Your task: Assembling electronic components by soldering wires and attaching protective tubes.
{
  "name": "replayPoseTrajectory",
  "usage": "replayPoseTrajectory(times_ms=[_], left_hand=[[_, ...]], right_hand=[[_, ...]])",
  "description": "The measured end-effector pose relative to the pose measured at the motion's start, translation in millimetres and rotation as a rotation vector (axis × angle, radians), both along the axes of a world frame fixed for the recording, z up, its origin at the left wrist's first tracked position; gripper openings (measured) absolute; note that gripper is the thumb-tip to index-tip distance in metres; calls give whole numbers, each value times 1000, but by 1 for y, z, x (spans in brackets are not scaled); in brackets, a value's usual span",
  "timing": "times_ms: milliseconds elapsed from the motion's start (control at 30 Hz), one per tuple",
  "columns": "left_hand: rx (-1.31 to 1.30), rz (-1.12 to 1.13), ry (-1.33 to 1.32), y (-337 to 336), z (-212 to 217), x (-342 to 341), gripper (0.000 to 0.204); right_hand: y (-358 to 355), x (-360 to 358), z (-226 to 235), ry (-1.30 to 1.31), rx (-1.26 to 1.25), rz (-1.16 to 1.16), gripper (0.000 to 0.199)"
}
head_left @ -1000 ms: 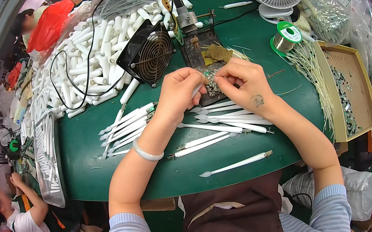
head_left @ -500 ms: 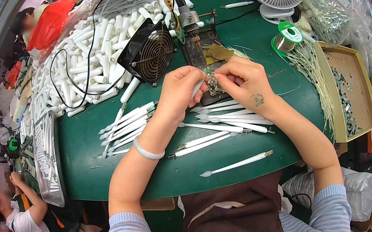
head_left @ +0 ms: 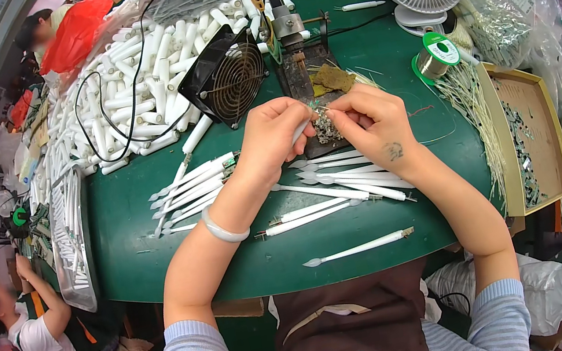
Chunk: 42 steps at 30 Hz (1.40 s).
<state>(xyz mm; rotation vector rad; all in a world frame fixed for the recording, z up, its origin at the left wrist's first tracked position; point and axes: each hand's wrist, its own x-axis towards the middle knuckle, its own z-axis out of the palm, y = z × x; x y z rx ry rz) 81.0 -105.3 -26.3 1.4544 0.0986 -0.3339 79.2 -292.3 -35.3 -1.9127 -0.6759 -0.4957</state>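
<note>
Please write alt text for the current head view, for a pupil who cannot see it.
A left hand holds a slim white piece over a green table, the right hand pinching close beside it. White sticks with pointed tips lie toward the near edge; beyond, left, sit a black fan and heaped white tubes.

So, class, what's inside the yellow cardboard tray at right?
The yellow cardboard tray holds small dark-green pieces, apparently circuit boards, along its left side; whatever lies beneath the top ones is covered.

One slim white tube (head_left: 299, 132), partly hidden, is held slanting up rightward, just above frame centre; one small green piece (head_left: 314, 104) and thin strand (head_left: 321, 108) are shown beyond.
</note>
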Motion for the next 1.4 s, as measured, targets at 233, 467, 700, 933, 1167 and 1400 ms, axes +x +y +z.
replayPoseTrajectory(times_ms=[233,467,700,933,1167,1400], left_hand=[[-29,39,41,8,-4,1,14],[25,32,19,9,-7,-2,15],[78,-6,-16,17,-1,-16,14],[426,-81,-215,59,18,-64,10],[1244,10,-835,100,-4,-88,18],[1329,102,-939,95,-11,-95,22]], right_hand=[[-6,-3,7,36,-17,-12,3],[-7,-4,6,67,-4,2,3],[-17,-14,18,358,-147,46,7],[-29,-34,36,372,-506,351,13],[-24,-56,36,84,-897,368,19],[-16,-64,31,-6,-809,349,21]])
